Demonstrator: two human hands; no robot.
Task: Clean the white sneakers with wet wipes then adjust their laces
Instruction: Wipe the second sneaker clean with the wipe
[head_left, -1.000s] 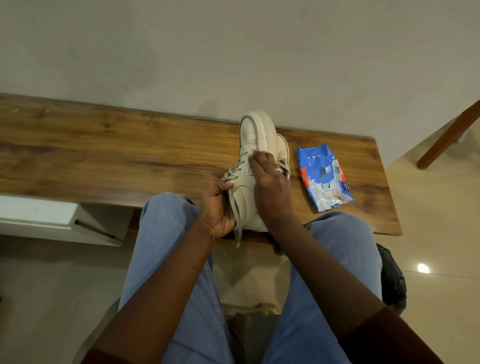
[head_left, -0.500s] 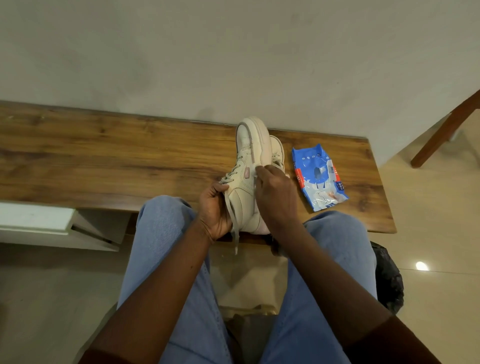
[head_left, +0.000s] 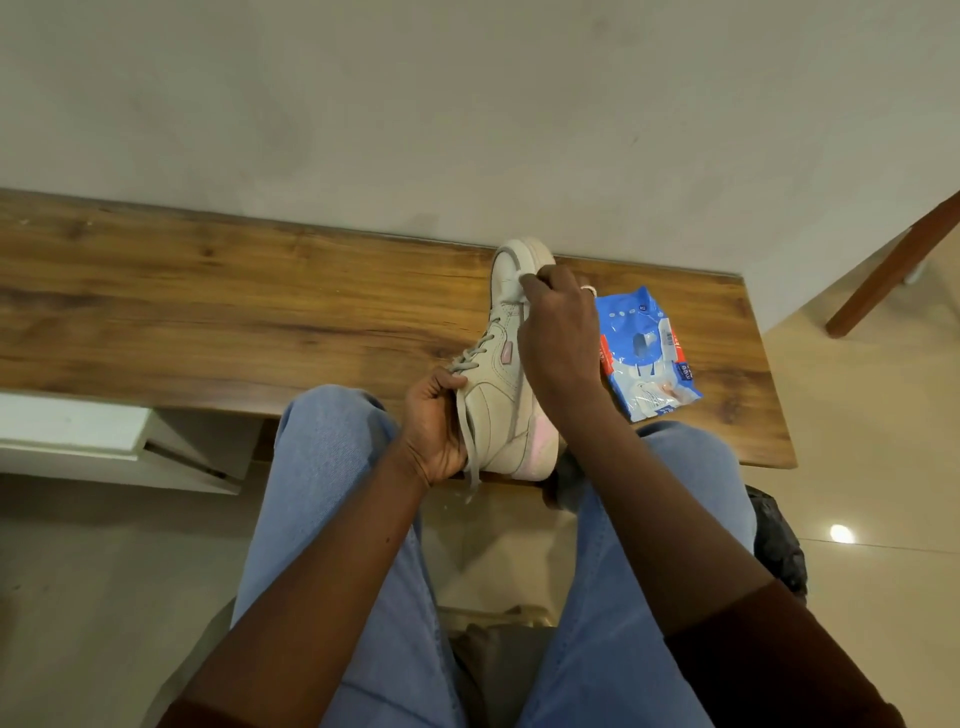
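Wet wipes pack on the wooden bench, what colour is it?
The plastic wet wipes pack is mainly blue and white, with an orange-red strip; head view.

No word, brand or no. can be read for sure; the blue-and-white wipes pack (head_left: 644, 353), lying just right of the right hand (head_left: 561, 332), carries pale print on its blue top, vert. lettering on red-orange strips at either side of its flap and small dark marks nr its lower edge, all too small and blurred to make out. The sneaker (head_left: 501, 395) has a small pink tag (head_left: 505, 355) on its side, between the right hand and the left hand (head_left: 436, 421); no letters legible on it.
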